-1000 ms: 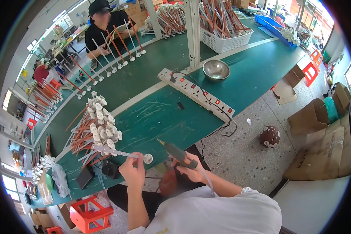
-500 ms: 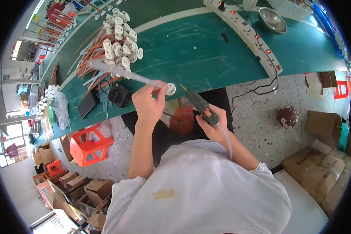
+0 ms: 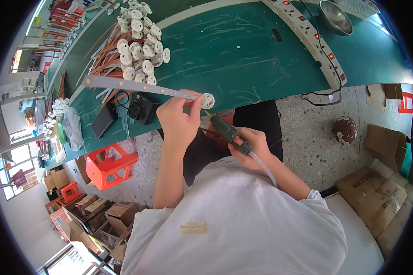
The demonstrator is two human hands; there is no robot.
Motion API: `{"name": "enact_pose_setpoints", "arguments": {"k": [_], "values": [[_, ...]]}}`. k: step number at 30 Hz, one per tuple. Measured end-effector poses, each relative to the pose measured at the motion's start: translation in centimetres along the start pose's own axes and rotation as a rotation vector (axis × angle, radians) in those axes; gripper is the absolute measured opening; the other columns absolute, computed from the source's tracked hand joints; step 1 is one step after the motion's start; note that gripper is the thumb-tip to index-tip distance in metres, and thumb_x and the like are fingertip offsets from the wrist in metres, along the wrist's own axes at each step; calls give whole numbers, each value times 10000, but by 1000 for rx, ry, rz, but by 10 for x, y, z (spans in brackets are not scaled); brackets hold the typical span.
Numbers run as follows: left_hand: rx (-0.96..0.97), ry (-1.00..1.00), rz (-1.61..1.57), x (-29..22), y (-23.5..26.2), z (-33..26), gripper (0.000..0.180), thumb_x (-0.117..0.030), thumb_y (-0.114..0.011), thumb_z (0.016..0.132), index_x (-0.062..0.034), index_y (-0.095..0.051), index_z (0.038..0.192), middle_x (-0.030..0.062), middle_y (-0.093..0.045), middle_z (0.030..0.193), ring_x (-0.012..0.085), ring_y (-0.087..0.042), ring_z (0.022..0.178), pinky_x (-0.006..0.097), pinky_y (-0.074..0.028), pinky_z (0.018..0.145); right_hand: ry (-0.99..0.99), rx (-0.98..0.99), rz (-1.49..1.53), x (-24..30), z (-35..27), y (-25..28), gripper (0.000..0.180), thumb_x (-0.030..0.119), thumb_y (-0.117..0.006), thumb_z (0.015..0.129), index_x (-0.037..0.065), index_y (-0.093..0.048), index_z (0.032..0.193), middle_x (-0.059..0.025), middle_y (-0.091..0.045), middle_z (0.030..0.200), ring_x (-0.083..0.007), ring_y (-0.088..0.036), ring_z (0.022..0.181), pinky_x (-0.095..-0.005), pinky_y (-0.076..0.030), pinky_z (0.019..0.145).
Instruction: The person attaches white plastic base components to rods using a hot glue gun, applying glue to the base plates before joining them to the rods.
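Between the thumb and fingers of my left hand (image 3: 179, 120) is a long narrow LED strip (image 3: 132, 85), grey with small yellow dots along it. At its right end sits a round white cap (image 3: 207, 101), just past my fingertips. My right hand (image 3: 252, 145) grips a dark green hot glue gun (image 3: 226, 130) with a clear glue stick trailing from its back. The gun's nozzle points up at the lower edge of the cap; whether they touch I cannot tell. A heap of strips with round white ends (image 3: 140, 50) lies beyond my left hand.
On the green table (image 3: 225, 55) are a power strip (image 3: 314, 41) with lit red switches, a metal bowl (image 3: 335, 17) and a black device (image 3: 142, 108). A red stool (image 3: 110, 167) stands lower left. Cardboard boxes (image 3: 381, 146) lie on the floor at right.
The glue gun has swung left and down, so its nozzle is now close under the white cap. My left hand has turned the strip, whose row of dots now shows.
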State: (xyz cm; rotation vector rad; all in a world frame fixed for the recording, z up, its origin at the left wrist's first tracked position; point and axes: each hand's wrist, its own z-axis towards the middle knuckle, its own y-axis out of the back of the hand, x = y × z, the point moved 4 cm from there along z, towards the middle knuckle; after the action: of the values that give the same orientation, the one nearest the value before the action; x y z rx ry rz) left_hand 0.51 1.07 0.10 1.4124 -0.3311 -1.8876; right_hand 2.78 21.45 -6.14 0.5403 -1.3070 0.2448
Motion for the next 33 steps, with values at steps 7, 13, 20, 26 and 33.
{"name": "enact_pose_setpoints", "arguments": {"k": [7,13,20,26,33], "values": [[35,1,-4,0,-1,2,73,9,-733,833,-5,-662,845,90,-733,787,211,-735,673,283,-554,622,-59,-49,-21,-4,9,-1,231,21,-716,745,16,-641,964,-143,-642,791,-355,-645,676,-389,-514,600],[41,-4,7,0,-1,5,70,11,-729,834,-12,-664,845,82,-733,783,207,-736,672,282,-553,622,-66,-62,-11,-3,6,-1,250,21,-722,746,15,-653,986,-139,-641,774,-346,-647,671,-379,-515,591],[41,7,-2,0,0,4,68,14,-726,835,-10,-663,847,82,-734,782,204,-738,674,278,-554,621,-64,-106,-18,-2,10,-6,233,18,-725,745,18,-645,964,-130,-638,769,-337,-645,653,-375,-511,578],[46,0,-14,-2,0,4,63,16,-721,841,-10,-664,846,80,-732,781,201,-738,673,278,-553,615,-98,-85,-3,-9,9,-9,208,6,-723,746,17,-633,934,-139,-632,762,-344,-641,645,-372,-505,571],[52,-8,-6,-3,1,4,61,12,-719,845,-6,-661,842,82,-730,778,201,-733,661,278,-549,610,-70,-116,-171,-7,10,-9,159,5,-756,740,21,-642,849,-84,-608,701,-281,-558,603,-355,-460,551]]}}
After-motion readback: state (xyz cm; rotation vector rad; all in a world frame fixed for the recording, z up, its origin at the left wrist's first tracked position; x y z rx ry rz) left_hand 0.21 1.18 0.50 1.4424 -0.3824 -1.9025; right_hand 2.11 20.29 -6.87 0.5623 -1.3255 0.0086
